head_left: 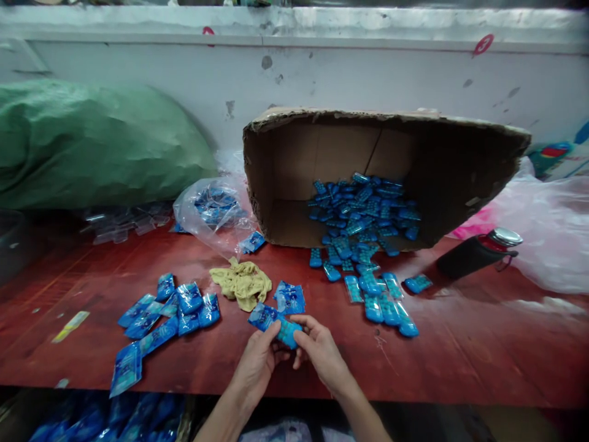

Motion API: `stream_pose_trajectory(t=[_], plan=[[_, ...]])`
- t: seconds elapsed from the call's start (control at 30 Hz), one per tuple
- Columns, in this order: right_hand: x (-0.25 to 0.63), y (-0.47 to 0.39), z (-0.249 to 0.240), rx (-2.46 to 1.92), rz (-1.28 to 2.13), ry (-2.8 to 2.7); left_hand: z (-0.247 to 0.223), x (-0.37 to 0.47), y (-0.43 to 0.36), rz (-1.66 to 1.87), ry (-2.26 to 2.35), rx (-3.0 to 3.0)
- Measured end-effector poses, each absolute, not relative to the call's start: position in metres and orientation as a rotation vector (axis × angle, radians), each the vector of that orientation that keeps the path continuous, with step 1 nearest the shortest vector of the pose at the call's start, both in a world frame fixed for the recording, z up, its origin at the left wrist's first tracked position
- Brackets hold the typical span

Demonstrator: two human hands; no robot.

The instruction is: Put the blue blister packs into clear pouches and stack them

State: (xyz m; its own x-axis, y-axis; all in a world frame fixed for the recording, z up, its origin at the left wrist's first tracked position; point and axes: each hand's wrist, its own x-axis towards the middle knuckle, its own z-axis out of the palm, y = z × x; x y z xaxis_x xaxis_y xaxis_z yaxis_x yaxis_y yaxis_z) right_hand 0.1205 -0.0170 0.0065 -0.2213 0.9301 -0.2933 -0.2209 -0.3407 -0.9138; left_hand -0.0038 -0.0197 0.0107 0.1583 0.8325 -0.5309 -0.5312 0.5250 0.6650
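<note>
Near the table's front edge, my left hand (258, 359) pinches a blue printed packet (262, 315). My right hand (319, 350) grips a small light-blue piece with rows of button-like bumps (289, 334), somewhat like a toy phone. Packet and piece touch between the hands; whether the piece is partly inside the packet I cannot tell. Just behind lie more flat printed packets (289, 298) and a crumpled yellow-green cloth (242, 283). Several filled blue packets (159, 331) lie in a loose group to the left. Loose blue pieces (384, 304) are spread to the right.
A cardboard box (294, 221) lies on its side at the back, blue pieces spilling out. A black bottle (472, 255) leans at right near pinkish plastic bags (552, 227). A clear bag (209, 212) and large green sack (96, 147) stand back left. Blue packets (110, 420) fill a container below the table (340, 374).
</note>
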Motion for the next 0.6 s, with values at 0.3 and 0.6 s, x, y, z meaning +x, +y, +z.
stream_pose_trajectory(t=[0.3, 0.6], plan=[[0.108, -0.034, -0.007, -1.215, 1.489, -1.027, 0.014, -0.01, -0.017, 1.043, 1.092, 0.253], [0.114, -0.026, -0.011, -1.099, 1.579, -0.905, 0.019, 0.001, -0.023, 0.998, 0.804, 0.135]])
